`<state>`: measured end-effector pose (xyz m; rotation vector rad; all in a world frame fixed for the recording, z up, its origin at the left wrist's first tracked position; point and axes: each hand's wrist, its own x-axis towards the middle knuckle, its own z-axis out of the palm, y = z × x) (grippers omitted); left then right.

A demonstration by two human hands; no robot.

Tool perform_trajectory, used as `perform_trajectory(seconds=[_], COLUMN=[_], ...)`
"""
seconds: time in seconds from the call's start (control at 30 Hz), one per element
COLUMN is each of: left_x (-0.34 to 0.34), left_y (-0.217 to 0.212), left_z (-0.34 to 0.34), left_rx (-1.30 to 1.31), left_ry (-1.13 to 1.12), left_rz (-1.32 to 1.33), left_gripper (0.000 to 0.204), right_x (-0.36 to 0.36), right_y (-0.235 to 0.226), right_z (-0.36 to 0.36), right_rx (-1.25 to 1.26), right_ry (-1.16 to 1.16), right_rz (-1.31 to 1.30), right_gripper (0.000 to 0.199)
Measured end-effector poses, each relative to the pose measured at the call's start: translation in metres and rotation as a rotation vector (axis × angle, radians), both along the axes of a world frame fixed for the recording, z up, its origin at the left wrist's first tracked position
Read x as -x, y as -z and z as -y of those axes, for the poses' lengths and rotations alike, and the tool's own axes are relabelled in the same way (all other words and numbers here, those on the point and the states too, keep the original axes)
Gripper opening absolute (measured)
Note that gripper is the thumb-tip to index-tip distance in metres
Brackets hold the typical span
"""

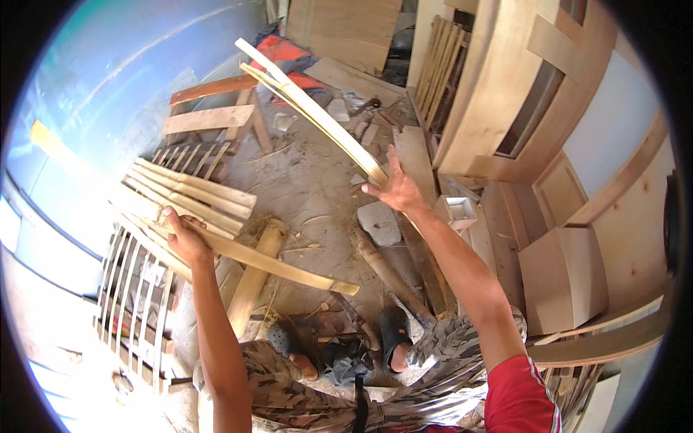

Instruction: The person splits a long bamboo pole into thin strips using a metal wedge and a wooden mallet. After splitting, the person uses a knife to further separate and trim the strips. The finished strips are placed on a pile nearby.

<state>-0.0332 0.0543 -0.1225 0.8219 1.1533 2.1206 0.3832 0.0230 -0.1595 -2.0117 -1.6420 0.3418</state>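
In my left hand is a long, curved bamboo strip, the fingers and thumb closed around it. Its other end stretches up and left into glare. My right hand reaches forward, and split bamboo strips rest in the crook between its thumb and straightened fingers. Those strips slant away to the upper left, forked at their far end. How firmly the right fingers press them is hard to see. Below the left strip lies a thick bamboo piece, beside a slatted stack of bamboo.
A wooden bench frame stands by the blue wall. A pale stone block and a pole lie before my feet. Wooden frames and panels lean at right. A small white box sits near my right forearm.
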Motion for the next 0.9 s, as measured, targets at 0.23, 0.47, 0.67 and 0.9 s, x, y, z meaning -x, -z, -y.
perform_trajectory(seconds=[0.23, 0.47, 0.67, 0.9], left_x=[0.042, 0.076, 0.077, 0.074], left_y=[0.007, 0.017, 0.024, 0.037], left_z=[0.009, 0.021, 0.019, 0.02], left_rx=[-0.065, 0.057, 0.027, 0.019], left_ry=[-0.054, -0.124, -0.169, -0.181], left_rz=[0.087, 0.045, -0.042, -0.127], left_gripper=[0.046, 0.053, 0.049, 0.047], right_x=[-0.017, 0.002, -0.007, 0.012], right_y=[0.225, 0.289, 0.304, 0.249], right_z=[0.067, 0.114, 0.087, -0.049], right_rx=[0.378, 0.341, 0.189, 0.04], right_ry=[0.026, 0.154, 0.217, 0.146], right_rz=[0.054, -0.193, -0.164, -0.228], right_gripper=[0.048, 0.031, 0.035, 0.029])
